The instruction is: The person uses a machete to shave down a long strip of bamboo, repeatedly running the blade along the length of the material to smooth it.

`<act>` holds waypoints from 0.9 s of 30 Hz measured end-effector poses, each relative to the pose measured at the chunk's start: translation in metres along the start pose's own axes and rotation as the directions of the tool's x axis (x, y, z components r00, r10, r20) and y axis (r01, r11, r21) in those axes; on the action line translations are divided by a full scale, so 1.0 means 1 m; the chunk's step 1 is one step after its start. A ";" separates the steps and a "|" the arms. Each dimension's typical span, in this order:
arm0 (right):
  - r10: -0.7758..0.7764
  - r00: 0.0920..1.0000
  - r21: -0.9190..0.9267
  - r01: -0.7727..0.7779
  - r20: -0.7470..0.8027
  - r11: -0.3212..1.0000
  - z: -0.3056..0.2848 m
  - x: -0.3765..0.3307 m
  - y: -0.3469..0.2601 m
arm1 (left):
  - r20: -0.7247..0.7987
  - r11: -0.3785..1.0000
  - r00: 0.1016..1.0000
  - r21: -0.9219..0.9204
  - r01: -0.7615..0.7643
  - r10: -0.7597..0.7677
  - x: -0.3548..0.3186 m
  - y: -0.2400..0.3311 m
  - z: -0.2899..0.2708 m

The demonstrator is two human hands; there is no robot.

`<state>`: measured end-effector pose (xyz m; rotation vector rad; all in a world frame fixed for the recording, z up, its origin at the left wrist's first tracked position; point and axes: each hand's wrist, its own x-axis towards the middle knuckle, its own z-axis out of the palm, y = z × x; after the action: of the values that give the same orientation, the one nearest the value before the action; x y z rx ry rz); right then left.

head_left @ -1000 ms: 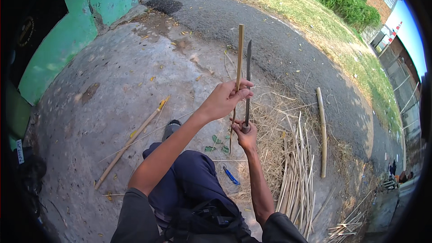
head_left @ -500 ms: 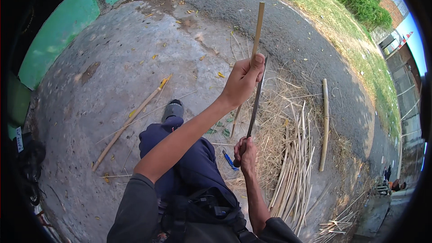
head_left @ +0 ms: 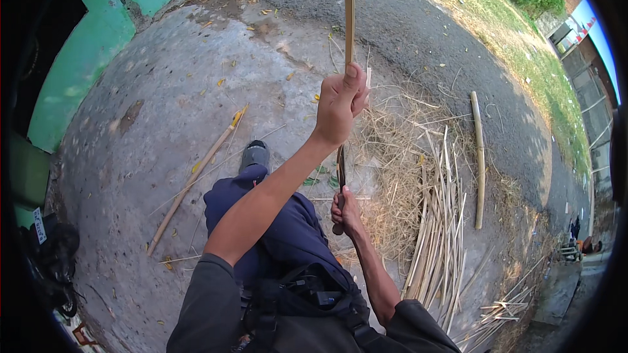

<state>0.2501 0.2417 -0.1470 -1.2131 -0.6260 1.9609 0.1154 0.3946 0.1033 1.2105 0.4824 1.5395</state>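
My left hand (head_left: 340, 103) is raised and closed around a thin, pale bamboo strip (head_left: 349, 23) that stands upright and sticks out above my fist. Below it, my right hand (head_left: 344, 209) grips the handle of a dark knife (head_left: 341, 165). The blade points up along the lower part of the strip, towards my left hand. Where the blade meets the strip is hidden behind my left wrist. My forearms cross above my knee in dark blue trousers (head_left: 288, 235).
Split bamboo strips (head_left: 438, 235) lie piled to my right on dry shavings (head_left: 392, 150), with a thicker bamboo pole (head_left: 479, 157) beyond. A long bamboo stick (head_left: 196, 176) lies on the concrete at left. My sandalled foot (head_left: 255, 155) points forward. A green wall (head_left: 78, 72) stands at far left.
My left hand and the strip have risen and look larger in the view. My right hand with the knife sits further below the left hand than before.
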 end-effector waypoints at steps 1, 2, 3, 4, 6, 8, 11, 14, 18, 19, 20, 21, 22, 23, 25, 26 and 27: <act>0.012 1.000 0.008 -0.011 -0.004 1.000 -0.001 -0.002 -0.001 | -0.028 1.000 1.000 -0.014 0.009 -0.009 -0.003 0.000 0.000; 0.010 1.000 0.016 -0.010 -0.006 1.000 -0.001 -0.001 -0.003 | -0.057 0.999 0.998 -0.028 0.018 -0.019 -0.004 0.001 -0.001; -0.014 1.000 0.028 0.013 0.026 1.000 0.010 -0.006 -0.011 | -0.061 1.000 0.998 -0.003 -0.028 0.027 -0.006 0.005 -0.004; -0.046 0.998 0.041 0.044 0.045 0.998 0.015 -0.010 -0.018 | -0.059 1.000 0.998 -0.007 -0.017 0.017 -0.007 0.004 -0.002; -0.090 0.994 0.053 0.087 0.055 0.995 0.022 -0.008 -0.018 | -0.130 0.997 0.989 0.052 -0.062 0.069 -0.008 0.001 0.004; -0.140 0.990 0.074 0.138 0.032 0.988 0.026 -0.006 -0.016 | -0.123 0.996 0.990 0.054 -0.069 0.075 -0.008 0.000 0.008; -0.120 0.993 -0.009 0.120 -0.020 0.993 0.012 0.018 0.019 | -0.095 0.997 0.993 0.048 -0.064 0.068 -0.008 -0.005 -0.007; -0.067 0.995 -0.049 0.064 -0.074 0.997 -0.006 0.034 0.041 | -0.173 0.996 0.982 0.060 -0.069 0.078 -0.006 0.000 -0.017; 0.006 0.995 -0.055 -0.012 -0.100 0.998 -0.013 0.034 0.031 | -0.185 0.999 0.982 0.034 -0.037 0.042 -0.008 0.004 -0.030; -0.026 0.998 -0.064 0.022 -0.065 0.998 -0.007 0.025 0.023 | -0.187 0.999 0.982 0.029 -0.030 0.035 -0.009 0.004 -0.028; -0.058 0.998 -0.072 0.055 -0.029 0.996 0.000 0.017 0.015 | -0.186 0.999 0.982 0.032 -0.021 0.027 -0.009 0.005 -0.027; -0.086 0.996 -0.133 0.084 -0.009 0.988 0.005 0.013 0.010 | -0.197 0.999 0.980 0.024 -0.022 0.026 -0.008 0.008 -0.028; -0.080 0.997 -0.135 0.077 -0.015 0.988 0.006 0.013 0.012 | -0.210 1.000 0.977 0.018 -0.023 0.026 -0.009 0.009 -0.030; -0.072 0.997 -0.112 0.071 -0.004 0.991 0.009 0.012 0.015 | -0.216 1.000 0.976 0.017 -0.018 0.021 -0.013 0.010 -0.034; -0.078 0.997 -0.074 0.078 0.004 0.994 0.002 0.019 0.028 | -0.226 0.998 0.973 0.035 -0.044 0.051 -0.013 0.011 -0.034; -0.015 0.998 -0.115 0.008 -0.061 0.993 -0.020 0.029 0.052 | -0.207 0.999 0.977 0.023 -0.043 0.047 -0.009 0.008 -0.029; 0.049 0.991 -0.152 -0.068 -0.121 0.986 -0.040 0.039 0.072 | -0.200 0.999 0.979 0.033 -0.031 0.037 -0.007 0.005 -0.026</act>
<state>0.2509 0.2293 -0.2367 -1.4459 -0.7013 1.9016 0.0899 0.3937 0.0934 1.0959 0.6216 1.6982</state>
